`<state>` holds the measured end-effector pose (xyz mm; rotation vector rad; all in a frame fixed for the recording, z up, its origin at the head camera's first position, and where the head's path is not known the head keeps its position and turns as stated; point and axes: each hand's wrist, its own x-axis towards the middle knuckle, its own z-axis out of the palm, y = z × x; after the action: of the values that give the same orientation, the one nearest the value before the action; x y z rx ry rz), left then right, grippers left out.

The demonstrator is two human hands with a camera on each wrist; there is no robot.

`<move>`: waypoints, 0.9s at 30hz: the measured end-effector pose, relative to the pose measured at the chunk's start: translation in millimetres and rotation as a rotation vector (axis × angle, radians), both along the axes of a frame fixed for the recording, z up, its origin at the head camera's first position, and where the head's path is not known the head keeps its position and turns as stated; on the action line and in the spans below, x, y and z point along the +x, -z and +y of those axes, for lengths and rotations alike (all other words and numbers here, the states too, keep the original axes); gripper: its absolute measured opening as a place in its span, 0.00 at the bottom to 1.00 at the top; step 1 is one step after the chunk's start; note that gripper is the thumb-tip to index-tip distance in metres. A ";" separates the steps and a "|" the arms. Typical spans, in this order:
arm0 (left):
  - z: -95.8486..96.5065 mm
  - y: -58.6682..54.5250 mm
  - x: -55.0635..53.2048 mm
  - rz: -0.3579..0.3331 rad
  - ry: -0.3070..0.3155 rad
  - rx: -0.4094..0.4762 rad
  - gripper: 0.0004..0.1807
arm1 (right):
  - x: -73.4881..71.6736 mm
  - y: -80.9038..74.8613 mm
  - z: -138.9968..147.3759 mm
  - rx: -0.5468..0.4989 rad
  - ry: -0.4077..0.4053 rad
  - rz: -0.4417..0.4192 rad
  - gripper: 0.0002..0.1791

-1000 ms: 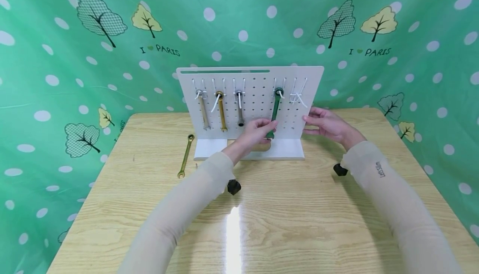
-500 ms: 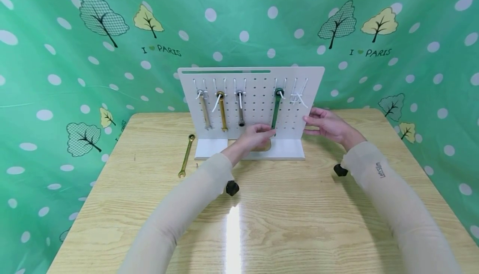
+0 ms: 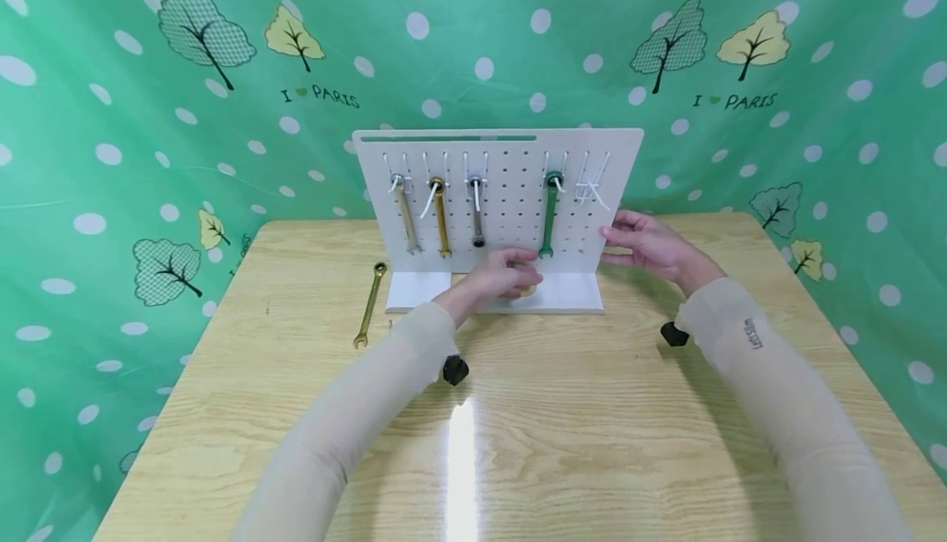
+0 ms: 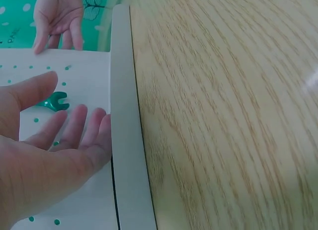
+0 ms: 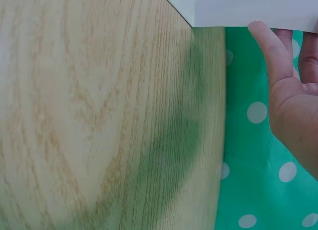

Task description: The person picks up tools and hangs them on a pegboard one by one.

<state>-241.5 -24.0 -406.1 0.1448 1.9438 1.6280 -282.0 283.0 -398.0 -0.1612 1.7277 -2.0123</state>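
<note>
A white pegboard point(image 3: 518, 221) stands upright on its base at the back of the table. From one of its hooks hangs a green wrench point(image 3: 550, 217), its open end pointing down. My left hand point(image 3: 494, 276) is in front of the board, just left of and below that end; in the left wrist view its thumb and fingers are spread around the green wrench's tip point(image 4: 59, 101) without gripping it. At the board's right edge, my right hand point(image 3: 651, 247) holds on, with the thumb point(image 5: 268, 46) at the front and the other fingers partly hidden behind.
Also hanging are a pale wrench point(image 3: 408, 217), a golden wrench point(image 3: 441, 221) and a grey wrench point(image 3: 477, 215). An empty hook point(image 3: 592, 191) is at the far right. A yellow-green wrench point(image 3: 369, 308) lies on the wooden table point(image 3: 562, 410), left of the board.
My left hand has let go of the green wrench's lower end and moved slightly down and away from it. The wrench hangs free. My right hand stays at the board's edge.
</note>
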 end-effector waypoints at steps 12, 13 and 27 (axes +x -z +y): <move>-42.1 -13.0 6.9 0.117 0.074 -0.006 0.32 | -0.9 -1.3 4.8 -0.011 -0.016 0.015 0.19; -47.8 -14.5 8.7 0.126 0.075 -0.010 0.32 | -0.5 -1.5 6.0 -0.011 -0.014 0.015 0.18; -162.4 -23.2 27.1 0.211 0.070 -0.112 0.33 | -0.9 2.5 2.6 0.025 0.025 0.001 0.22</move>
<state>-214.4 -186.4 -382.9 0.3482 2.1568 1.5051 -282.9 285.6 -400.5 -0.1330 1.7636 -2.0074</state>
